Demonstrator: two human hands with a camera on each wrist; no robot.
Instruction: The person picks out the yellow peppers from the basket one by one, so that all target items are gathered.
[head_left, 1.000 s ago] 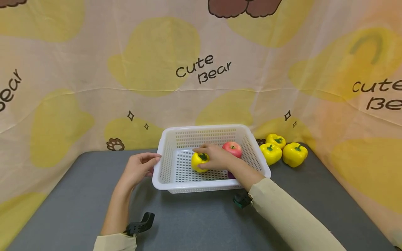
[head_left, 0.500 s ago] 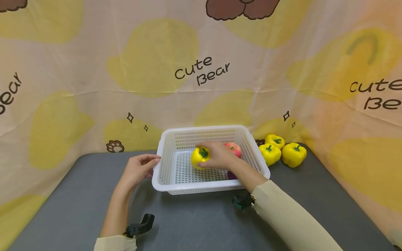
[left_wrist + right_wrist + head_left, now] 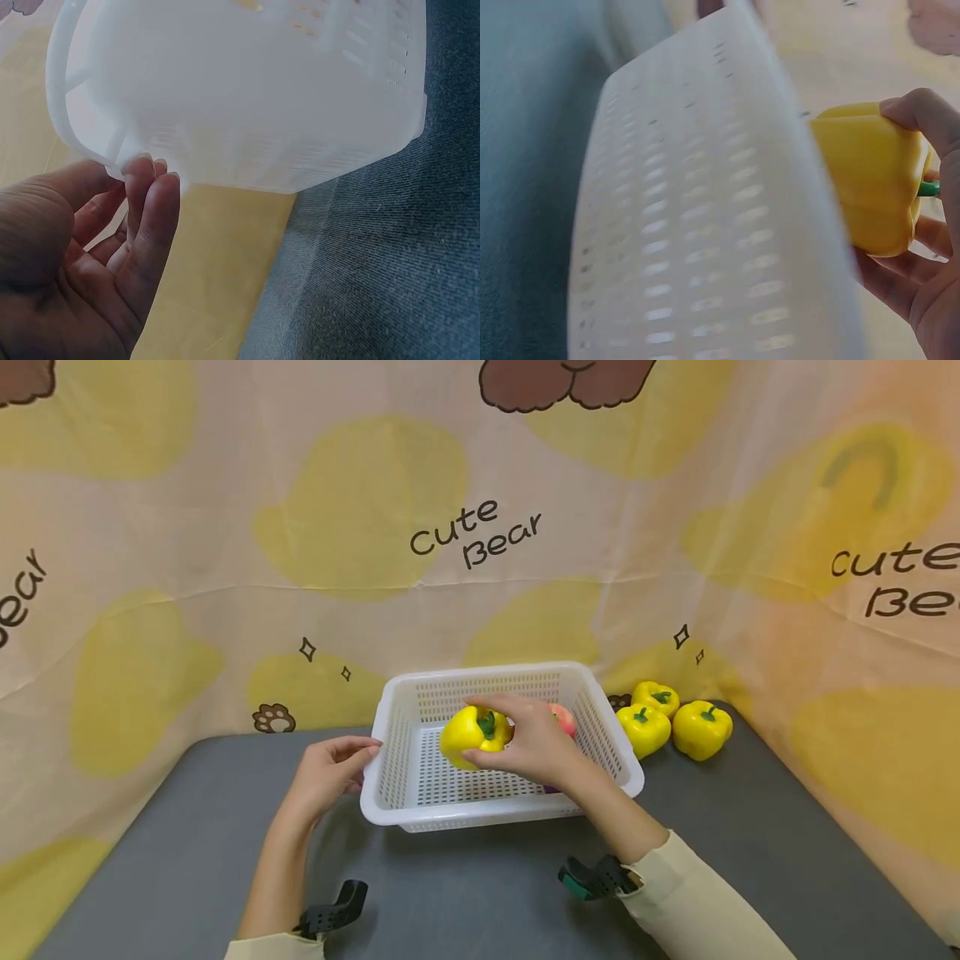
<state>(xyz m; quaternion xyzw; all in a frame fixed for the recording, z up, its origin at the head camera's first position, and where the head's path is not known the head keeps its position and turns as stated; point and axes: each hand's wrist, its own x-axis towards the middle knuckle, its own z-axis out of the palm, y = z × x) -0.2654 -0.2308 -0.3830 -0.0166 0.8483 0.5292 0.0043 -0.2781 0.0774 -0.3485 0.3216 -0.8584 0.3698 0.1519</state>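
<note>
My right hand [image 3: 536, 743] grips a yellow bell pepper [image 3: 461, 742] with a green stem, fingers over its far side and thumb at the near side. The pepper is raised above the floor of a white perforated plastic basket [image 3: 480, 816]; in the right wrist view the bell pepper [image 3: 866, 176] shows above the basket's rim. My left hand [image 3: 322, 777] pinches the basket's left rim, and the left wrist view shows thumb and fingers [image 3: 154, 217] on that edge. Inside the basket a red apple [image 3: 563, 719] is partly hidden behind the right hand, and a purple item [image 3: 551, 789] barely shows.
Several more yellow things stand by: a bell pepper [image 3: 702, 731] and two others beside it, right of the basket on the grey table [image 3: 465, 893]. A patterned cloth backdrop [image 3: 352, 510] rises behind the table and along its sides.
My right hand has lifted the bell pepper up from the basket floor and slightly left, tilting it. The left hand stays at the basket's rim.
</note>
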